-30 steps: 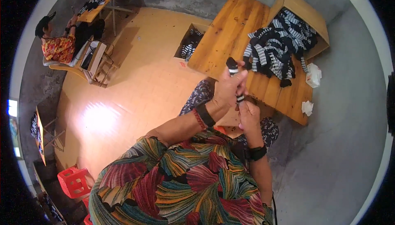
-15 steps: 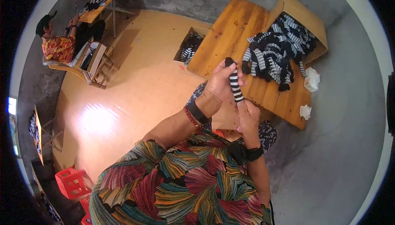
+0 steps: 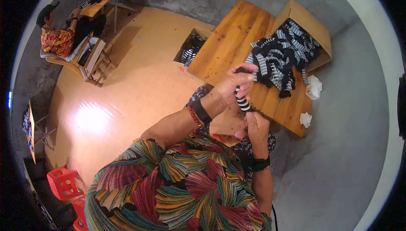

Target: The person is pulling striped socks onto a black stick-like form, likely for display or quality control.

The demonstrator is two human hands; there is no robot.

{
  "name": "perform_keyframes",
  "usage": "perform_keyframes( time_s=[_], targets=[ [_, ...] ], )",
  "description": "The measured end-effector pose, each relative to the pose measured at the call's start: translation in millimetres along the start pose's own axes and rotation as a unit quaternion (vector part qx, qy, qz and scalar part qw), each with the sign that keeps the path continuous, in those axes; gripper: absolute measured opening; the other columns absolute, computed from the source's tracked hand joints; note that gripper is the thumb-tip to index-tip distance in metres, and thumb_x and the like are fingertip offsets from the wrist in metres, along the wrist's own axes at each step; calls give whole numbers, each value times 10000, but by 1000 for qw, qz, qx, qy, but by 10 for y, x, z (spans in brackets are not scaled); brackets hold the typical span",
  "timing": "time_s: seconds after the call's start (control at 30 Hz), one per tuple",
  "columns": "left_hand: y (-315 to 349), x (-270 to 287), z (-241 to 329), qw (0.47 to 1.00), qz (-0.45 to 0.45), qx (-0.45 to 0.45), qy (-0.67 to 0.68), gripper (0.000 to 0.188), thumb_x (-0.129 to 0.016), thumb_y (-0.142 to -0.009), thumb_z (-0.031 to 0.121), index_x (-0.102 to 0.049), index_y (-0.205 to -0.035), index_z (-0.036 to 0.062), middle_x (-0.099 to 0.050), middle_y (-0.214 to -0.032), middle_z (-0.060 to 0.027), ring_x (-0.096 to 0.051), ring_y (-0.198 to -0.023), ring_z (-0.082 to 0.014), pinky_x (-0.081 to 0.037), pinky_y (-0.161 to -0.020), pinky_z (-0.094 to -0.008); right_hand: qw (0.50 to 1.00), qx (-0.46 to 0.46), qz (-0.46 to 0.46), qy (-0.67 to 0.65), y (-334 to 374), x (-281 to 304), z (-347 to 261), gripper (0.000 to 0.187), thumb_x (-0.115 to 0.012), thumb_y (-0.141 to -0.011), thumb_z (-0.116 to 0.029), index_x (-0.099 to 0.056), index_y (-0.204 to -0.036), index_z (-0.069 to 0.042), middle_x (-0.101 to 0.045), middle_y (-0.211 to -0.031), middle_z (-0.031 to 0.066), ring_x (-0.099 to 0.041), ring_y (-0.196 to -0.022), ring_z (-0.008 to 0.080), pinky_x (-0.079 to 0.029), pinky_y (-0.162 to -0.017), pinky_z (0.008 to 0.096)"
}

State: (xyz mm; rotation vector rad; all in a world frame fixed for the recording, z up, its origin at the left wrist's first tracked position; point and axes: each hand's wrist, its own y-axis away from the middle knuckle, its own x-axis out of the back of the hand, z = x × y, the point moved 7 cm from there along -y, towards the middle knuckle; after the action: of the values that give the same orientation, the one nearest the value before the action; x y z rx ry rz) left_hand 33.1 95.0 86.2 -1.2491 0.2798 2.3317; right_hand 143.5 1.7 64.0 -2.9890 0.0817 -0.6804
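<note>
Both hands are on one black-and-white striped knit piece [image 3: 242,103], held in front of the person's body, near the close edge of the wooden surface [image 3: 228,41]. The left hand [image 3: 229,89] is bent around its upper part, palm narrow, thumb and forefinger reaching out toward the pile of striped knits [image 3: 275,62]; how firmly these fingers press cannot be told. The right hand [image 3: 257,127] is nearly closed, thumb and fingers pinching the lower end. A short banded stretch shows between the two hands, slightly tilted. The pile spills onto the surface from a cardboard carton [image 3: 308,13] lying on its side.

Half a second ago a longer striped stretch was visible, its black tip standing out above the left hand; now the left hand's fingers cover most of that upper part. A second ago the hands were closer together, with little of the striping visible between them.
</note>
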Motion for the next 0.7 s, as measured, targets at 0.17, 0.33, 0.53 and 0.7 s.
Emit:
perform_keyframes(
  time_s=[0.17, 0.33, 0.53, 0.7],
  targets=[
    [88, 57, -39, 982, 129, -133, -38, 401, -607, -758, 29, -437, -1119, 67, -450, -566, 3, -405, -384, -78, -424, -401, -232, 992, -85, -11, -92, 32, -226, 71, 296, -473, -882, -235, -519, -689, -16, -395, -496, -26, -371, -418, 57, -300, -363, 212],
    [196, -9, -8, 954, 197, -195, -113, 441, -600, -758, 10, -409, -1151, 76, -494, -758, -6, -455, -493, -61, -400, -423, -186, 962, -158, -6, -223, -5, -358, 146, 296, -483, -883, -237, -499, -662, -41, -372, -497, -48, -284, -393, 42, -235, -338, 209],
    [63, -101, 9, 994, 26, -102, 4, 349, -538, -835, 173, -416, -1142, 58, -525, -679, -50, -529, -549, -158, -477, -609, -325, 989, -15, 86, -120, -99, -143, -79, 318, -487, -884, -216, -492, -624, -32, -371, -505, -51, -300, -429, 36, -237, -384, 213],
    [-11, -6, 127, 993, -49, -101, 40, 285, -484, -866, 331, -498, -950, 60, -565, -719, -101, -575, -653, -233, -471, -688, -399, 995, -69, 32, -71, -96, -140, 14, 271, -505, -868, -223, -533, -744, 15, -450, -605, -21, -381, -589, 79, -364, -518, 260]
  ],
)
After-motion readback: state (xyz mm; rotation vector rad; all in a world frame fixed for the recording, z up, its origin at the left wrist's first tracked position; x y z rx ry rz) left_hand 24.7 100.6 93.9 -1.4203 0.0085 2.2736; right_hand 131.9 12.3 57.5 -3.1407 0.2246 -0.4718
